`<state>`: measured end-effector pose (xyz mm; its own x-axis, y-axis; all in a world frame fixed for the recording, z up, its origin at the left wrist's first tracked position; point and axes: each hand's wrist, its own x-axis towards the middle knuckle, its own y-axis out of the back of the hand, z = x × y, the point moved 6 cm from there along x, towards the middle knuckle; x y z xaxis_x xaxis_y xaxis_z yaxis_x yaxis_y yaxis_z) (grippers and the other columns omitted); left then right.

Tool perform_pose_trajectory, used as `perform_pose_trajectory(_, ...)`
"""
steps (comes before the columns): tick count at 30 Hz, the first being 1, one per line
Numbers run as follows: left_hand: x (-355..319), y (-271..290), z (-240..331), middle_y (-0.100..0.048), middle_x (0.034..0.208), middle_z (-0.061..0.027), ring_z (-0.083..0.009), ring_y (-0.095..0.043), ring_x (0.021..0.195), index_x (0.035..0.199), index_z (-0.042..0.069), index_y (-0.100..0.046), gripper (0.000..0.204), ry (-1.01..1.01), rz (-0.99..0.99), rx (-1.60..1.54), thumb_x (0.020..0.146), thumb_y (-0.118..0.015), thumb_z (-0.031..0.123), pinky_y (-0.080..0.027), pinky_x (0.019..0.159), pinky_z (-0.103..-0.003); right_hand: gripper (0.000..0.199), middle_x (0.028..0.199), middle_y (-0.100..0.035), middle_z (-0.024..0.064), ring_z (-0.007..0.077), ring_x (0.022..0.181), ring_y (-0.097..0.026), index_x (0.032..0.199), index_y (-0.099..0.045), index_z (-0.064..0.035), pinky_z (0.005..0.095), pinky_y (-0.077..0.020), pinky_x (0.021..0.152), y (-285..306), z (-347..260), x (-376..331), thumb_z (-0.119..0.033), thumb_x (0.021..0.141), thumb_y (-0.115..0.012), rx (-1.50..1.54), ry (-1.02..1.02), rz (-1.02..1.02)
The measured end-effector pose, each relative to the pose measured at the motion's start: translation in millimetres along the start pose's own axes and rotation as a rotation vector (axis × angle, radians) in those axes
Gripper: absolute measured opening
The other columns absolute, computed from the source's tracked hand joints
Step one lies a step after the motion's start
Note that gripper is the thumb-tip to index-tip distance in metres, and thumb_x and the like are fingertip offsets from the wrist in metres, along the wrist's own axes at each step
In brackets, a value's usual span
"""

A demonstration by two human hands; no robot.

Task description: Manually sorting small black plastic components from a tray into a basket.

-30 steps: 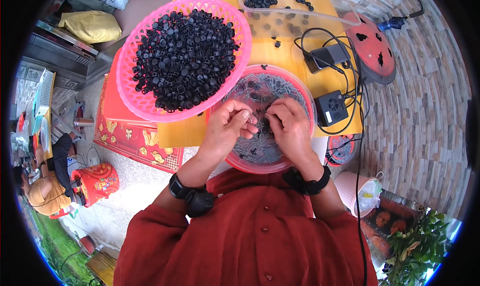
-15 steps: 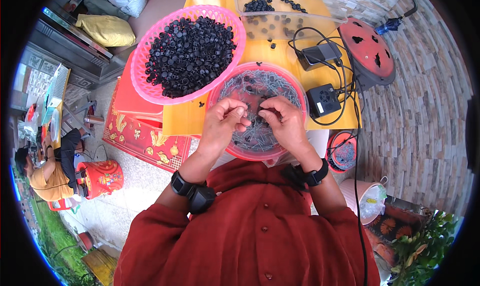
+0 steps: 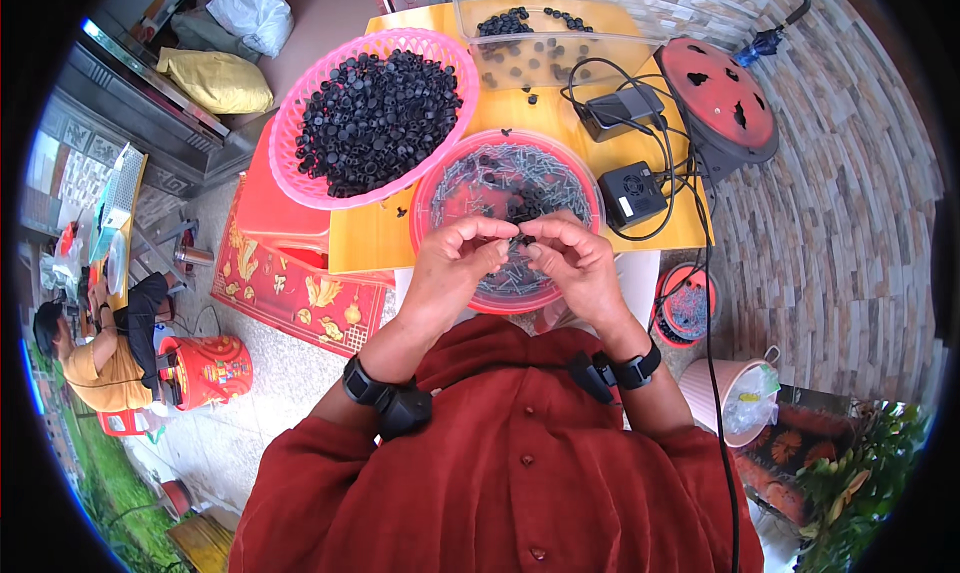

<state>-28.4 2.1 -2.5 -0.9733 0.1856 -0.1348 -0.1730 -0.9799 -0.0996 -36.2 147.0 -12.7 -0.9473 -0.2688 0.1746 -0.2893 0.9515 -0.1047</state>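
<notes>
Both our hands, left hand (image 3: pixel 455 263) and right hand (image 3: pixel 570 263), pinch one small black piece (image 3: pixel 519 241) over red bowl (image 3: pixel 430 188) of screws.

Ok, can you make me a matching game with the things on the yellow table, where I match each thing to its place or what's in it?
Things:
1. pink basket
2. red bowl
3. clear box
4. red round fan

Places or states:
A. right under both hands, with thin metal pieces inside
B. at the table's right edge, by the black cables
C. on the left, heaped full of black caps
D. at the far end of the table, with only a few black caps in it

Right pairs: 1-C, 2-A, 3-D, 4-B
</notes>
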Motion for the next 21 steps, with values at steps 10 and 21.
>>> perform_pose_trajectory(10,-2,-7,4,-0.057,0.079,-0.0008,-0.0060,-0.054,0.073,0.101,0.002,-0.056,0.025,-0.181,0.003,0.127,0.077,-0.057,-0.007,-0.046,0.065,-0.021,0.026,0.092,-0.053,0.0034,0.0099,0.081,-0.057,0.096,-0.058,-0.0014,0.0212,-0.0485,0.069,-7,-9,-10,0.009,0.073,-0.062,-0.106,0.059,0.051)
perform_pose_trajectory(21,-14,-11,22,-0.059,0.076,-0.0051,-0.0094,-0.058,0.067,0.102,0.001,-0.057,0.030,-0.463,0.030,0.584,0.073,-0.058,-0.009,-0.047,0.059,-0.022,0.022,0.090,-0.060,0.0061,0.0090,0.076,-0.058,0.094,-0.060,-0.0002,0.0221,-0.0488,0.067,-14,-10,-21,0.010,0.075,-0.060,-0.203,-0.025,0.058)
